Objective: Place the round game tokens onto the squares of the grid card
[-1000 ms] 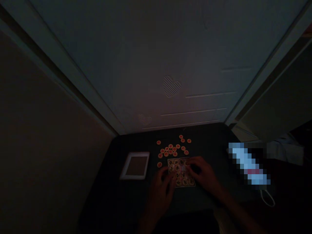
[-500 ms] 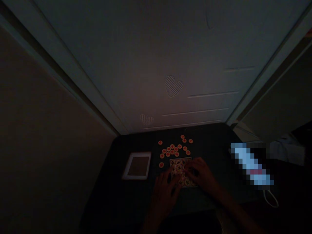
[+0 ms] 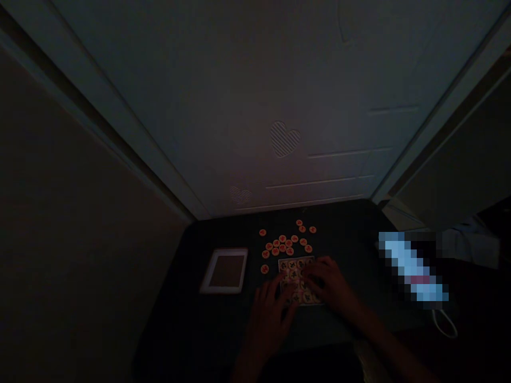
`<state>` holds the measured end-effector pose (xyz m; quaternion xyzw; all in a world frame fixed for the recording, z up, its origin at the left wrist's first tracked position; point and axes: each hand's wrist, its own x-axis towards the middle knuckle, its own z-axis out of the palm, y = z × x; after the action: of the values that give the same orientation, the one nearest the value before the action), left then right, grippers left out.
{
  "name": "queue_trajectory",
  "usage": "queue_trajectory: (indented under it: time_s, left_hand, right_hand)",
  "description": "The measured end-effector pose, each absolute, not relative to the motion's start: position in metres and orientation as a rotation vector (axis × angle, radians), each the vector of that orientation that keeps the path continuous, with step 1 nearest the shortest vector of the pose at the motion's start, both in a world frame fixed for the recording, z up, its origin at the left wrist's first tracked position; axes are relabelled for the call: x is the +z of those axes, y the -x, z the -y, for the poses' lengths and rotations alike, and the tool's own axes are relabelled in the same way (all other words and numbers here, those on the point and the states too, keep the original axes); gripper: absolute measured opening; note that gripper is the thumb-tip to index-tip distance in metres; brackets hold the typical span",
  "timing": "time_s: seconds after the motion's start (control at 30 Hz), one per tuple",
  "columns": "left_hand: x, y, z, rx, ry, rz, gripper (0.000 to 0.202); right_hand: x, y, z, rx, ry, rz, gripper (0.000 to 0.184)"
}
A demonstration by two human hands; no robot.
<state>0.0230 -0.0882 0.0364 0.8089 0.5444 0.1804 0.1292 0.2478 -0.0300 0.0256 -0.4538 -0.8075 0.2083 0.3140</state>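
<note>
The room is very dark. On a dark table (image 3: 191, 319) lies a small light tray (image 3: 300, 261) filled with rows of round pieces marked in black. My left hand (image 3: 270, 314) rests at the tray's near-left corner, fingers stretched over the pieces. My right hand (image 3: 331, 284) lies on the tray's right side with its fingers curled down on the pieces; what they pinch, if anything, is hidden. Behind the tray lie several loose round pieces with red marks (image 3: 285, 243).
A white-rimmed square lid or box (image 3: 225, 271) lies left of the tray. A blurred light-blue object (image 3: 413, 268) and a white loop of cord (image 3: 445, 322) sit at the right. A pale door with heart shapes (image 3: 284, 138) stands behind the table.
Both hands have shifted slightly over the tray; my right hand moved a little left and inward across the pieces. The loose red pieces have not moved.
</note>
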Motion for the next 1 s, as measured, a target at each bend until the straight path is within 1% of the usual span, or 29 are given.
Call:
queue_trajectory:
  time_s: [0.37, 0.57, 0.67, 0.8, 1.0]
  left_hand:
    - [0.037, -0.022, 0.087, 0.562, -2.393, -1.606, 0.037]
    - [0.035, -0.022, 0.087, 0.576, -2.386, -1.608, 0.041]
    - [0.035, -0.023, 0.087, 0.566, -2.386, -1.620, 0.037]
    - [0.035, -0.024, 0.087, 0.533, -2.371, -1.636, 0.032]
    - [0.038, -0.023, 0.086, 0.511, -2.370, -1.603, 0.035]
  right_hand:
    - [0.026, -0.249, 0.036, 0.444, 1.165, 2.149, 0.018]
    - [0.028, -0.248, 0.042, 0.367, 1.214, 2.144, 0.022]
    - [0.028, -0.248, 0.041, 0.340, 1.229, 2.179, 0.021]
    - [0.027, -0.248, 0.040, 0.351, 1.223, 2.187, 0.018]
    - [0.017, -0.249, 0.043, 0.395, 1.221, 1.991, 0.020]
